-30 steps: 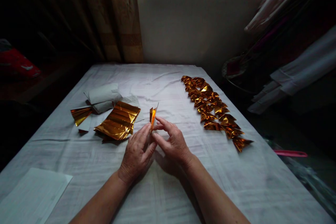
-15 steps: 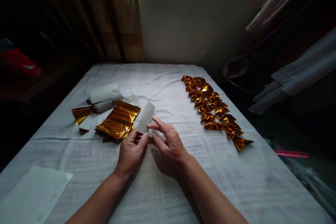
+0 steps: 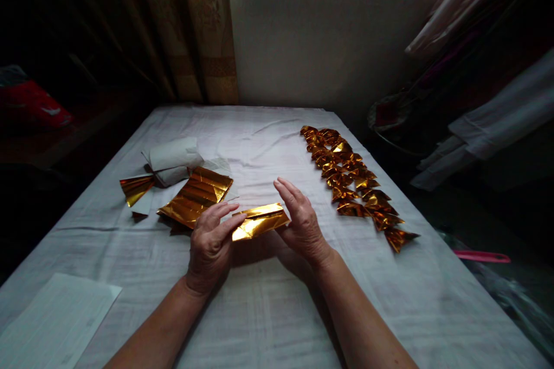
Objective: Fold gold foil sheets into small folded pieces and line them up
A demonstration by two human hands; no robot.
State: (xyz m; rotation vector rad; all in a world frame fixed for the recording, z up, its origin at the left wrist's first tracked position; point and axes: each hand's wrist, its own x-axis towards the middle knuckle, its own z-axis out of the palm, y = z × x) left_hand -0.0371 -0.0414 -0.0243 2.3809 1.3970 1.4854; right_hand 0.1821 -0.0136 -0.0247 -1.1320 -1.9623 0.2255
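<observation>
A folded strip of gold foil paper [image 3: 259,222] is raised a little above the cloth, its shiny side up and a crease running along it. My left hand [image 3: 210,242] is closed on its left end, thumb along the top edge. At the other end, my right hand [image 3: 303,225] supports the strip near the thumb, with its fingers stretched upward; the exact grip is partly hidden. Just left of the strip lies a stack of gold foil sheets [image 3: 197,196]. Several folded gold foil pieces [image 3: 341,170] stand in two rows on the right.
White rolled paper [image 3: 173,154] and a fanned gold foil piece [image 3: 136,187] lie behind the stack. A white sheet [image 3: 56,320] rests at the near left of the cloth-covered table [image 3: 259,121]. Beyond the right edge are a pink handle [image 3: 482,256] and hanging clothes [image 3: 497,109].
The paper between my hands has turned from its white side, standing upright, to its gold side, lying crosswise. My right hand has moved right, toward the strip's far end.
</observation>
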